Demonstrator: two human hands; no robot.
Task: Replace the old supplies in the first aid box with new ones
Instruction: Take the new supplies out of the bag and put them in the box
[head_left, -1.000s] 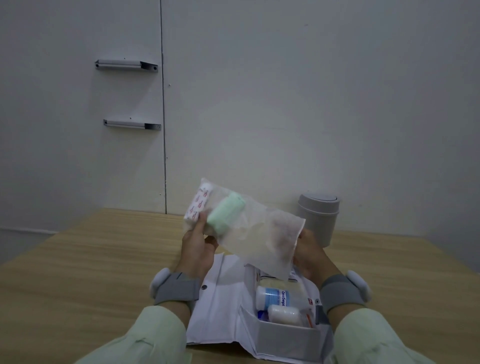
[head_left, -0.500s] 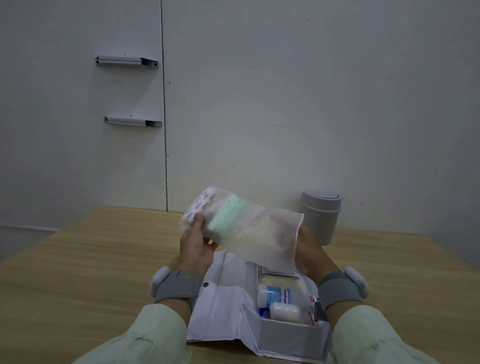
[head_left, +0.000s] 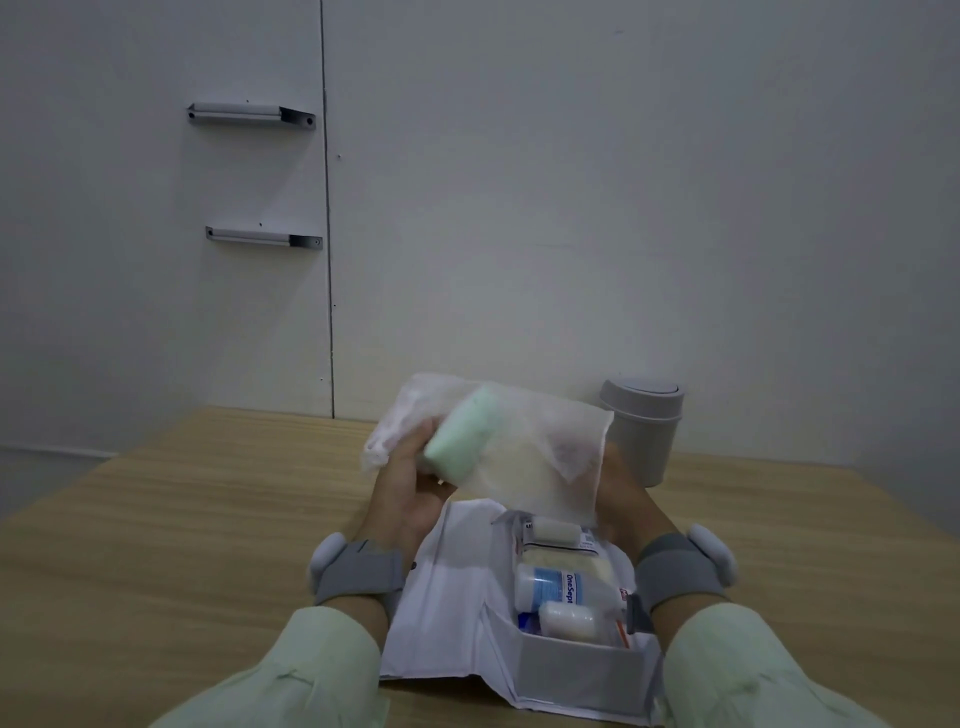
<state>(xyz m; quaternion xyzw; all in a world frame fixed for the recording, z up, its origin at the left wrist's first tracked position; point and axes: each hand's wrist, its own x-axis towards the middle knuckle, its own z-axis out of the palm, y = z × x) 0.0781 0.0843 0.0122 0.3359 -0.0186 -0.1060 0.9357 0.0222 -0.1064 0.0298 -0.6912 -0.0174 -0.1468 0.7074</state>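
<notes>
Left grip (head_left: 410, 483) clasps pouch (head_left: 535, 457), right grip (head_left: 621, 501) seemingly pinching its edge, now lower over box (head_left: 576, 670)

Wooden worktop (head_left: 182, 519), pale-grained, is spreading beneath the fingers (head_left: 415, 441) and out to both sides of them. Grey lidded bin (head_left: 641, 431) is standing upright on the worktop, just beyond the fingers and to their right, near the wall. White wall (head_left: 571, 208) is rising behind the fingers. A dark vertical seam (head_left: 327, 260) is running down it, above and left of them. Upper bracket (head_left: 252, 113) and lower bracket (head_left: 264, 238), both grey metal, are projecting from the wall left of the seam, high above the fingers.
</notes>
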